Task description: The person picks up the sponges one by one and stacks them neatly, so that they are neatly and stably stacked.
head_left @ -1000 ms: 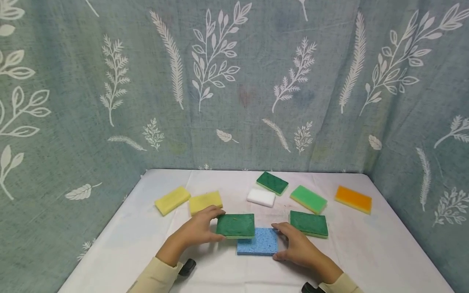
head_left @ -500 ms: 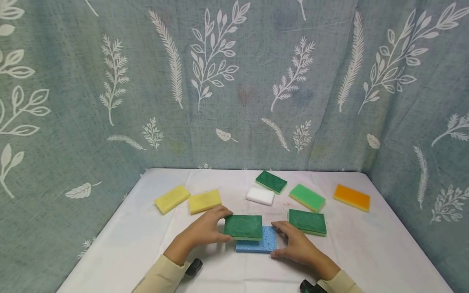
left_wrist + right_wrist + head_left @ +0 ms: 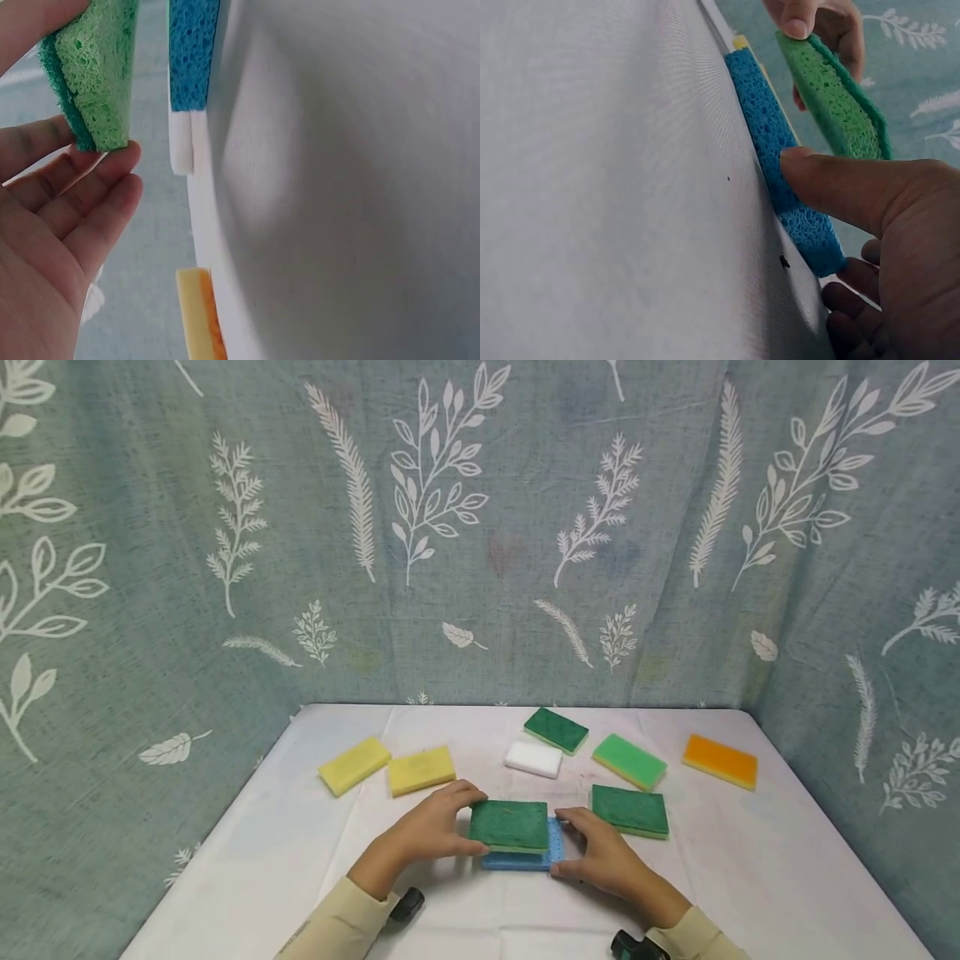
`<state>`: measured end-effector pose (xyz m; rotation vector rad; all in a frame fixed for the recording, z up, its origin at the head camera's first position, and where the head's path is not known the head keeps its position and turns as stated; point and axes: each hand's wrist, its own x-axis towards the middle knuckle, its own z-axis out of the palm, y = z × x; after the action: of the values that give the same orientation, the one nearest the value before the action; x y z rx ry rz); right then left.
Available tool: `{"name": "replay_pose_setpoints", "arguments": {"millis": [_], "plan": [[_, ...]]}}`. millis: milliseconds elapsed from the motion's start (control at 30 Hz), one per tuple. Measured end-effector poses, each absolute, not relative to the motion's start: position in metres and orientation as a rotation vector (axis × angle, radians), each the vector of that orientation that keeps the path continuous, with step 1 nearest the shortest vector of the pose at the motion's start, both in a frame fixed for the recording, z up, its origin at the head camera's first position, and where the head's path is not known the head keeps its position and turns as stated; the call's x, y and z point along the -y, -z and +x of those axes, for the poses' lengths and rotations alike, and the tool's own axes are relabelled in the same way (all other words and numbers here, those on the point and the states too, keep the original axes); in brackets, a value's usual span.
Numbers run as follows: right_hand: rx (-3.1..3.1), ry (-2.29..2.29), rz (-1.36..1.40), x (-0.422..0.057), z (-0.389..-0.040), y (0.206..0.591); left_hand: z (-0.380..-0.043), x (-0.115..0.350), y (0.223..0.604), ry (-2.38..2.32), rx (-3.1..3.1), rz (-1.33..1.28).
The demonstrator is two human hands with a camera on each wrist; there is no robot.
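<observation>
My left hand (image 3: 438,827) pinches a green scouring sponge (image 3: 510,825) by its left side, dark scrubbing layer up. In the left wrist view, the paler porous layer (image 3: 101,75) faces the table, and a gap separates it from the blue sponge (image 3: 193,56). On the table below, that blue sponge (image 3: 517,862) lies flat and partly hidden by the green one. My right hand (image 3: 611,853) holds its right end between thumb and fingers. The right wrist view shows the right thumb (image 3: 840,184) against the blue sponge's front edge (image 3: 772,142).
Two yellow sponges (image 3: 422,770) lie at the left back. Behind the hands are a white sponge (image 3: 533,759) and a dark green one (image 3: 556,730). Rightward lie a light green sponge (image 3: 629,761), another dark green sponge (image 3: 630,811) and an orange one (image 3: 721,762).
My left hand has moved right with the green sponge, which now covers more of the blue one. The right hand has stayed at the blue sponge's right end, with the blue sponge shifted slightly away.
</observation>
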<state>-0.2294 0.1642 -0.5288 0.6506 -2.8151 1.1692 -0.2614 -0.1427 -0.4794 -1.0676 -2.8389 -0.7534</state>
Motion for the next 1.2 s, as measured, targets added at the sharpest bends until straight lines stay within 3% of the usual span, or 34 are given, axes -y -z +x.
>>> {"name": "replay_pose_setpoints", "arguments": {"millis": [1200], "plan": [[2.797,-1.229,0.631,-0.167,-0.229,0.532,-0.262,0.123,0.489,0.707,2.858,-1.129]]}}
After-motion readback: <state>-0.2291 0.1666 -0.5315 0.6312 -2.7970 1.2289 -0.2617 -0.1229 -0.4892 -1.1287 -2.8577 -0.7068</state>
